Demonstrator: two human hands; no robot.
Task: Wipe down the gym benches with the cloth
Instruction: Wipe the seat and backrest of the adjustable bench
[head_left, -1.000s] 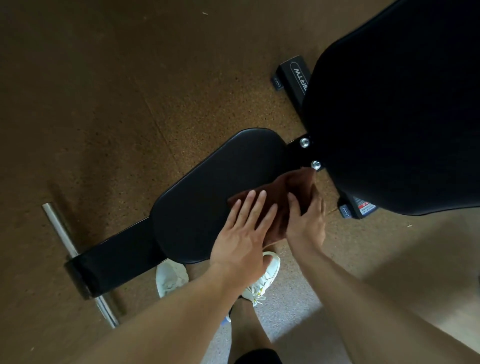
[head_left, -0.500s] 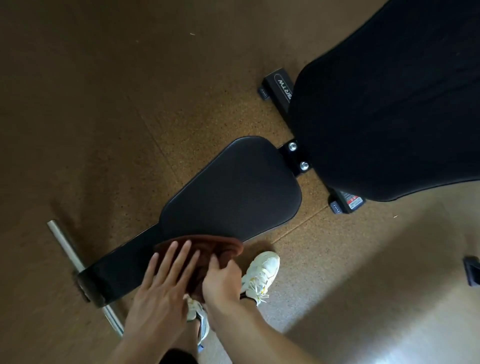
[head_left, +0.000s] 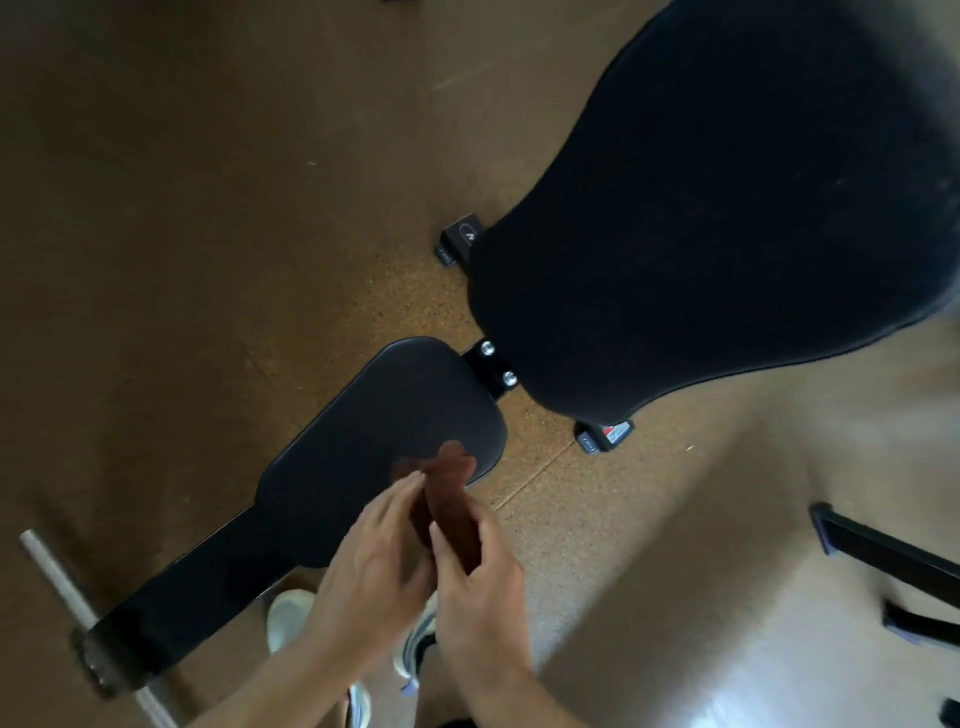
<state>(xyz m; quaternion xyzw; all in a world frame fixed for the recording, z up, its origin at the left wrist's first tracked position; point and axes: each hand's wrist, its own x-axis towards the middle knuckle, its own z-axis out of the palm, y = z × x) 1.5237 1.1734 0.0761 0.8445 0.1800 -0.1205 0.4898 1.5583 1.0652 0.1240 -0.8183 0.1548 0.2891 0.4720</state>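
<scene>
Cloth (head_left: 445, 506) lifted off seat pad (head_left: 384, 431) | pinched between left hand (head_left: 371, 566) and right hand (head_left: 480, 587) grip

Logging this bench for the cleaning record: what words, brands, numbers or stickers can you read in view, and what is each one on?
Nothing reads fully.
Black frame foot by the back pad: white oval logo, cut off by the pad, unreadable.
Near frame foot: red and white sticker, print too small and blurred.
Seat pad, brown cloth: no text.

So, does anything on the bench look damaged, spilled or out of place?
Nothing stands out. The seat pad and back pad look intact, and both hands hold the brown cloth.
</scene>
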